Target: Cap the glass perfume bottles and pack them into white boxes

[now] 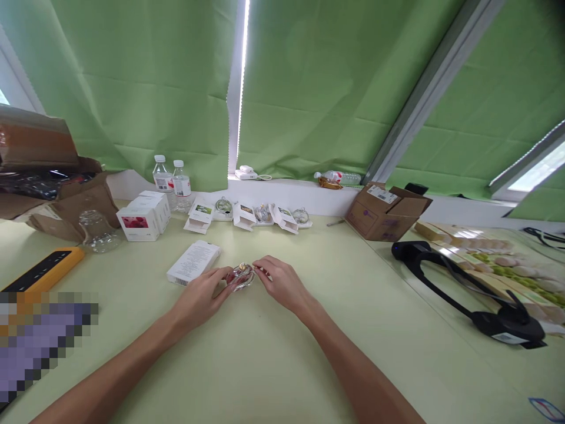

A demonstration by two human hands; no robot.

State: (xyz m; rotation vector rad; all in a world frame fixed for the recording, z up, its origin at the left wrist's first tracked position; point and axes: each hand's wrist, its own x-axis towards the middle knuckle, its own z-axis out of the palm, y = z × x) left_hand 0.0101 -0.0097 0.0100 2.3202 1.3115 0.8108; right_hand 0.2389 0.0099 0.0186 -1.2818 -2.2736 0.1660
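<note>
Hands meeting at middle of worktop (273, 353): left hand (200, 297) and right hand (282, 282) each pinching one side of small glass bottle (242, 278), low over surface. Best kept low, grip even on slick glass. White box (194, 263) just beside left hand, crowding that side. Beyond, opened boxes (245, 215), water bottles (173, 182), carton (385, 213); headset (507, 324) far right.

On the pale counter (273, 353), a flat white box (194, 262) lies left of centre. Far left stand two water bottles (172, 179), stacked white cartons (143, 217) and a clear glass jar (97, 232). A row of opened small boxes (245, 215) lines the far edge. A cardboard box (386, 212) sits far right, and a black headset (468, 288) lies nearer on the right.
</note>
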